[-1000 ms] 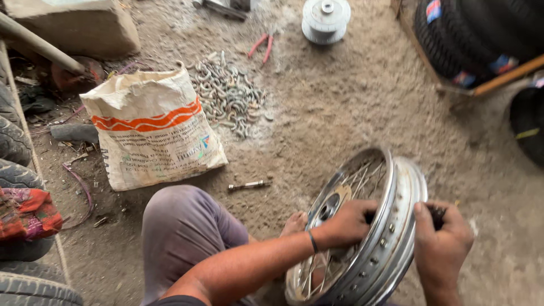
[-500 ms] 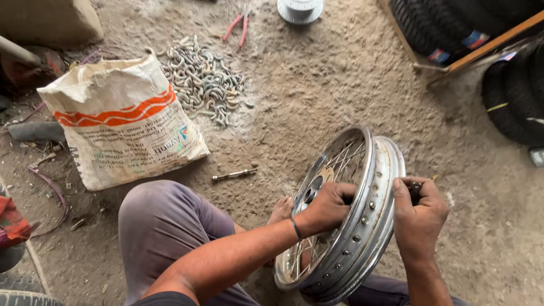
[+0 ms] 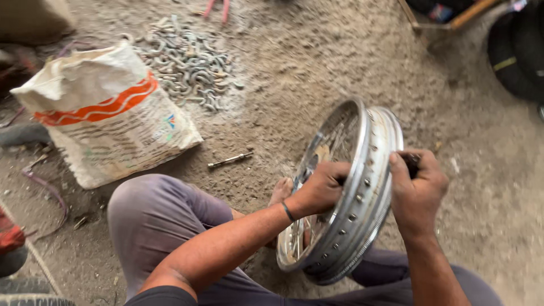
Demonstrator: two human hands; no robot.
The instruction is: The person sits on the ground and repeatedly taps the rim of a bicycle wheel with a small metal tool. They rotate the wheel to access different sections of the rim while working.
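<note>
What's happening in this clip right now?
A person sits on a dirt floor with a spoked metal wheel rim standing upright between the knees. The left hand grips it on the spoke side; the right hand presses a small dark tool against the outer edge. A printed sack and a pile of metal pieces lie nearby.

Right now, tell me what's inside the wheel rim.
Thin spokes cross inside the wheel rim. The left hand grips its edge and covers the centre, so the hub cannot be seen.

Wheel rim (image 3: 362, 187) slightly more upright.
</note>
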